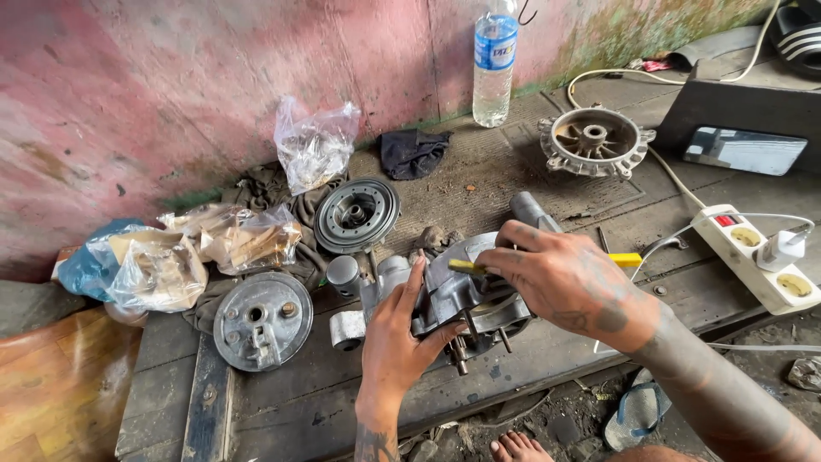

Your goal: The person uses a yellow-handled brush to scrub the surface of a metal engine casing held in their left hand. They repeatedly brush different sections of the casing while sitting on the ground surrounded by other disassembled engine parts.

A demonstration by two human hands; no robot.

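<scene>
A grey metal engine casing (445,295) with protruding studs lies on the wooden bench. My left hand (395,329) grips its near side, fingers wrapped over the edge. My right hand (569,278) reaches over the casing from the right and holds a yellow-handled tool (629,259), whose yellow tip shows by my fingertips on top of the casing.
Round metal parts lie on the bench (308,402): a brake plate (262,321), a ribbed drum (357,214), a finned hub (594,141). Plastic bags (315,145) and a water bottle (494,64) stand by the pink wall. A power strip (757,257) and a mirror (744,150) lie at the right.
</scene>
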